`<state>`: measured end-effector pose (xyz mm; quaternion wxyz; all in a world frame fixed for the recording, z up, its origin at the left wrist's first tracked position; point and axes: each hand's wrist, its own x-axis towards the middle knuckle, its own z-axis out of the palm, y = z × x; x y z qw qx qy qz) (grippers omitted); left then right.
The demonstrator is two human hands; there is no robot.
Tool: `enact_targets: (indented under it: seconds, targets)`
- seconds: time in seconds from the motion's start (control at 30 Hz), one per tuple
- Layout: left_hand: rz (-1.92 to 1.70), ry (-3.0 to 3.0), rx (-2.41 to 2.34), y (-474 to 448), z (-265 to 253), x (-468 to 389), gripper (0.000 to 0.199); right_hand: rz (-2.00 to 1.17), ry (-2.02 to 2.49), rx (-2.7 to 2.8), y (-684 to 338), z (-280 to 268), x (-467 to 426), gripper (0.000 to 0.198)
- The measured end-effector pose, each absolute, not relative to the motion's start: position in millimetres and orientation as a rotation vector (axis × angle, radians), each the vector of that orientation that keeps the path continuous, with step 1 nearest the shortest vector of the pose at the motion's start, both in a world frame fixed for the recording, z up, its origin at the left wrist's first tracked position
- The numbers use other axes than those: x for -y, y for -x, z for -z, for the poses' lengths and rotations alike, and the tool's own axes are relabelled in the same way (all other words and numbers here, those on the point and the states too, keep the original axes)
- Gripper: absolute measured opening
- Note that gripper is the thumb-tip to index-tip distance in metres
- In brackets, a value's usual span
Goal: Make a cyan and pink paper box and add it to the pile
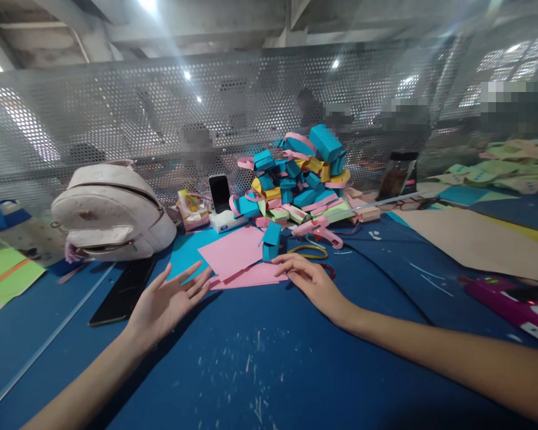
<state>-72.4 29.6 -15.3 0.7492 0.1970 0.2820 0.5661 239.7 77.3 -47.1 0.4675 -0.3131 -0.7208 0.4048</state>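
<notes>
My left hand is palm up with its fingers spread and nothing in it, just in front of the pink paper sheets. My right hand is palm down, fingers loosely stretched out, by the right end of those sheets. Its fingertips lie just in front of a small blue paper box; whether they touch it I cannot tell. Beyond it a pink glue gun rests on the table. Behind that rises a heap of folded blue, yellow and pink paper boxes.
A black phone and a white backpack are on the left, with a bottle beyond. A yellow ring lies behind my right hand. A magenta device and beige sheets are right. A perforated metal screen closes the back.
</notes>
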Motion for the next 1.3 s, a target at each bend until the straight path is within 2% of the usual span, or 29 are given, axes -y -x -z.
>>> enact_targets:
  seconds: [0.37,0.63,0.9,1.0,1.13,1.3]
  targets:
    - [-1.024,-0.503,-0.547,52.7,15.5,-23.5,0.058,-0.988,0.770,1.804,-237.1,44.8,-76.0,0.024]
    - [-1.113,-0.537,-0.587,46.3,18.0,-29.0,0.057,-1.005,0.768,1.831,-233.8,44.4,-73.1,0.013]
    - [-1.213,-0.712,-0.516,52.8,0.8,-17.2,0.048,-1.025,0.748,1.835,-233.3,42.9,-70.1,0.027]
    - [-1.243,-0.769,-0.561,53.8,3.0,-13.6,0.040,-1.028,0.794,1.808,-233.0,44.7,-71.2,0.019]
    - [-1.247,-0.932,-0.636,51.3,10.4,-11.7,0.018,-1.082,0.791,1.764,-232.5,46.6,-72.2,0.014]
    - [-1.196,-1.043,-0.692,46.3,15.2,-9.8,0.046,-1.213,0.754,1.706,-231.9,49.7,-73.9,0.025]
